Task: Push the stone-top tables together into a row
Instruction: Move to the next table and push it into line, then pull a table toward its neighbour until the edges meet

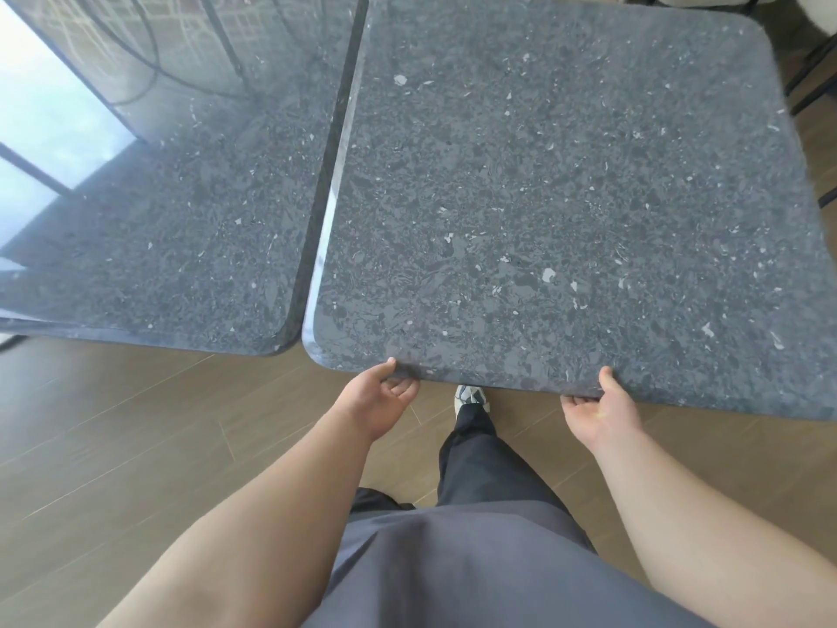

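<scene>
Head-worn camera looks steeply down, close over the right table (566, 197).

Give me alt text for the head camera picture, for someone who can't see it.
Seen from above, a person's left hand and right hand grip the near edge of the right stone-top table, which sits close beside the left stone-top table with a narrow seam between them. Wooden floor and one shoe show below.
</scene>
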